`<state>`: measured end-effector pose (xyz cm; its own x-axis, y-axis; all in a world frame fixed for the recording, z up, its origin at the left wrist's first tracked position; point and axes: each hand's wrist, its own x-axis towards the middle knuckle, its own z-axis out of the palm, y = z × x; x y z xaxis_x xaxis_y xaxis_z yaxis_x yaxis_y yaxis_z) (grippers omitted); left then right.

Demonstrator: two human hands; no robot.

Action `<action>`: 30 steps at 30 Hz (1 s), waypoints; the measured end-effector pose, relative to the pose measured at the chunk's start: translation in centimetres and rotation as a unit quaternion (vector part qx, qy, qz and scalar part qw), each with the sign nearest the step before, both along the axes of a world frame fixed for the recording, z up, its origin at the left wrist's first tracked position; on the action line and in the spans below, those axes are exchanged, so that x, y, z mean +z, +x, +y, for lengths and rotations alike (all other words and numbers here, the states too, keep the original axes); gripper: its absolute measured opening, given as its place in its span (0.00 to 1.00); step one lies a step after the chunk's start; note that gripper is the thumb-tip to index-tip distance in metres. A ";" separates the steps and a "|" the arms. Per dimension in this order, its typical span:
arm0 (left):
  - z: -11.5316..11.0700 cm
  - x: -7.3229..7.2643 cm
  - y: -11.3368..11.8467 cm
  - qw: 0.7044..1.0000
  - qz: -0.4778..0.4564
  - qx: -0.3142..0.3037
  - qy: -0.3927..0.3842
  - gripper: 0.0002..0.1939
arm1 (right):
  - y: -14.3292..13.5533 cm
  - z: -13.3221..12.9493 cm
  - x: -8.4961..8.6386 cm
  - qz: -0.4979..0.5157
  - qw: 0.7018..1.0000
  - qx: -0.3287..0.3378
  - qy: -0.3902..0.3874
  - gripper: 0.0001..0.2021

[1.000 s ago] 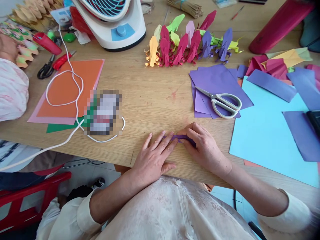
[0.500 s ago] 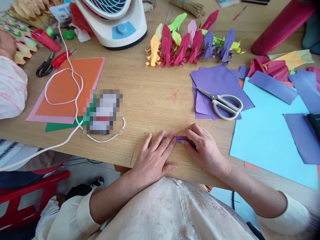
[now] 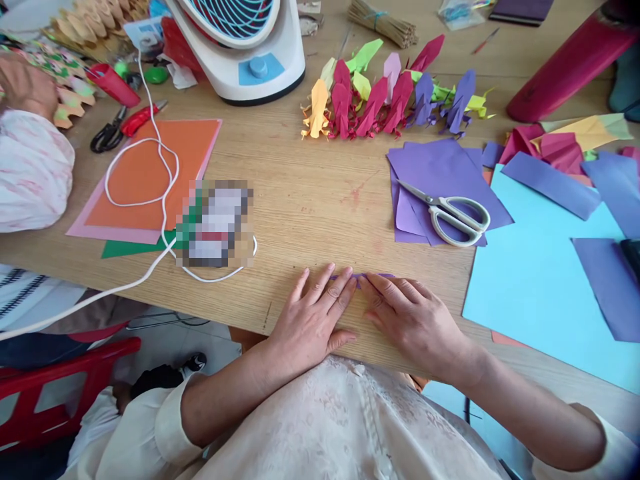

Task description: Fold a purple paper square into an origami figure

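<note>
Hands on purple strip, table's near edge
Left hand flat, fingers spread; right hand flat, fingers together, seemingly pressing.

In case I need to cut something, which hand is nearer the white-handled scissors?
Right. Your right hand lies on the purple strip, on your side of the scissors; your left hand is on it too, farther left.

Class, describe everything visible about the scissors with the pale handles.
The scissors have slim metallic-looking blades, a round pivot and two whitish-grey, plastic-looking handle loops. They lie flat on overlapping purple sheets, blades seemingly closed, tip pointing left and away from the person. Neither the left hand nor the right hand touches them.
</note>
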<state>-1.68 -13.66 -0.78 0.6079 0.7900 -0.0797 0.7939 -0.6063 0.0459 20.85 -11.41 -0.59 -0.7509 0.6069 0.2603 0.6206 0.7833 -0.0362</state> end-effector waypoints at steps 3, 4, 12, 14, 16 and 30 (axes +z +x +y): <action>0.1 -0.1 0.0 1.000 -0.005 0.002 -0.012 0.41 | -0.5 -0.1 -0.3 0.003 1.000 -0.009 0.015 0.18; 0.1 -0.2 -0.1 1.000 -0.007 0.001 -0.017 0.41 | -0.6 -0.1 -0.4 0.003 1.000 -0.011 0.020 0.17; -0.4 0.2 -2.3 0.995 -0.076 0.036 0.056 0.28 | -0.5 -0.1 -0.8 0.009 1.000 -0.016 0.022 0.18; -0.3 0.5 -2.7 0.994 -0.079 0.038 0.072 0.24 | -0.4 -0.1 -0.9 0.014 1.000 -0.018 0.020 0.18; -0.1 0.6 -2.9 0.994 -0.071 0.030 0.074 0.22 | -0.4 -0.1 -0.9 0.016 1.000 -0.020 0.015 0.17; 0.4 1.2 -2.5 0.997 0.009 -0.024 0.071 0.27 | -0.4 -0.1 -0.7 0.021 0.999 -0.025 -0.001 0.16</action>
